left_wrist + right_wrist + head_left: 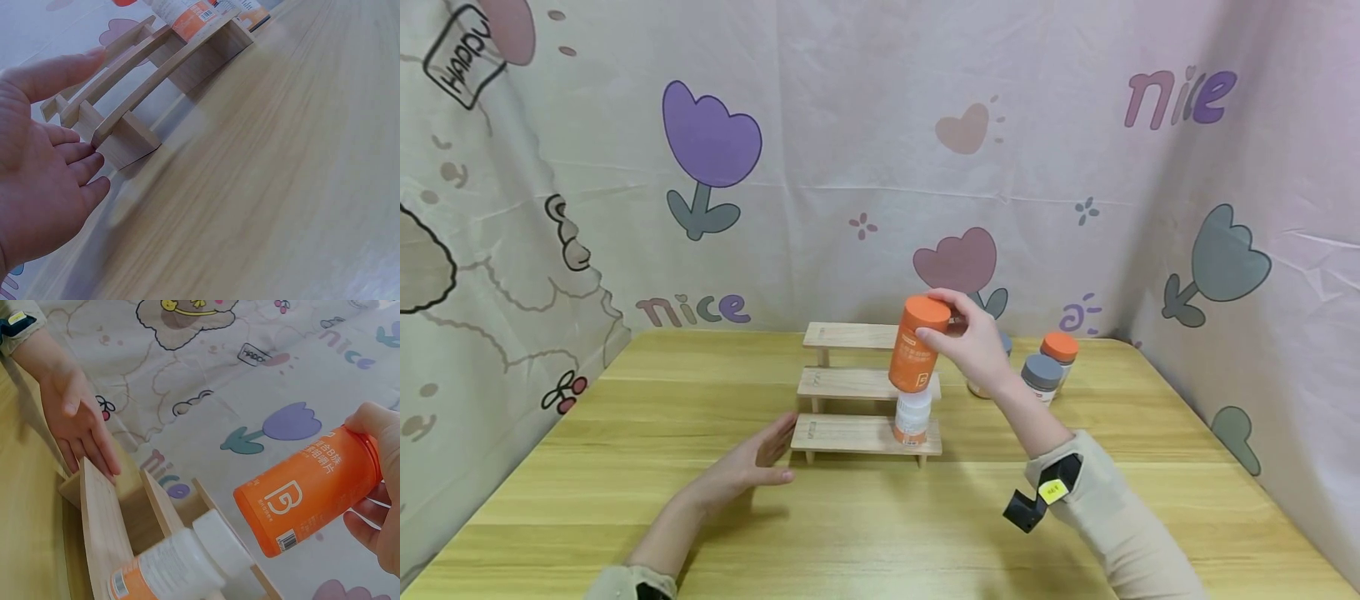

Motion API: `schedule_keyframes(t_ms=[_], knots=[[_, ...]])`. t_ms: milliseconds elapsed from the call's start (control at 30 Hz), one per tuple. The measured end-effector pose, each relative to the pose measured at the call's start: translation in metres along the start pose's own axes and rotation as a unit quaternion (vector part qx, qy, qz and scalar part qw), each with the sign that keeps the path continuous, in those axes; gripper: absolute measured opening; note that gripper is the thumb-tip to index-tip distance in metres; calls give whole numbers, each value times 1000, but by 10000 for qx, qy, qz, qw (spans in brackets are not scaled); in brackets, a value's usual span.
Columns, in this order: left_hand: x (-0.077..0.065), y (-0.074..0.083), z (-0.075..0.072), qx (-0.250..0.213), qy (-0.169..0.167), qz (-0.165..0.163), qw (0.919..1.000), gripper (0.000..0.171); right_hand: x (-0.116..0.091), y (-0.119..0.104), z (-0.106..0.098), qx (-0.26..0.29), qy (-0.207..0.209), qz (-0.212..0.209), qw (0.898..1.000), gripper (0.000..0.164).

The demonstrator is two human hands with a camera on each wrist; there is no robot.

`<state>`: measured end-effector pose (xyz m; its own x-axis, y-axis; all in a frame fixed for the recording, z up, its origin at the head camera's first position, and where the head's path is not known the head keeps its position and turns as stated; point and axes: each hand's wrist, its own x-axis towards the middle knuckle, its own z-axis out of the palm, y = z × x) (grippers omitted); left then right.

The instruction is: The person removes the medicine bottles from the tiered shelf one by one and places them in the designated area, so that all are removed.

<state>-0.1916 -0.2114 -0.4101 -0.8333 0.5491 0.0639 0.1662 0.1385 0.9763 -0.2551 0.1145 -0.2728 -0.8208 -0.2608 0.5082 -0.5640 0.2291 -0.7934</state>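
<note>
My right hand (979,343) grips an orange bottle (913,360) near its orange cap, thumb in front. In the head view the bottle tilts slightly in the air, over the right side of a three-step wooden stand (842,433). A white bottle with an orange lower band (913,414) stands on the lowest step at the right. The right wrist view shows its white cap (222,540) below the held bottle. Beside the stand's left end, my left hand (747,468) has its fingers extended and holds nothing. Whether its fingertips touch the wood I cannot tell.
Right of the stand are a grey-capped bottle (1042,375), an orange-capped one (1060,348) and another (1004,342) partly hidden by my right hand. A printed cloth (850,150) hangs behind and beside the wooden table (925,533).
</note>
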Motion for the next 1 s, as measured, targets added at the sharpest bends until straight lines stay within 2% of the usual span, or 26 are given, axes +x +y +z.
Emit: schedule_keyframes(t_ms=[300,1000], knots=[[-1,2,0,-79,61,-223,9997,87,-3,6,-20,-294,172,157,9993,49],[-1,3,1,-43,56,-189,9998,88,-27,32,-63,-788,502,656,9935,52]])
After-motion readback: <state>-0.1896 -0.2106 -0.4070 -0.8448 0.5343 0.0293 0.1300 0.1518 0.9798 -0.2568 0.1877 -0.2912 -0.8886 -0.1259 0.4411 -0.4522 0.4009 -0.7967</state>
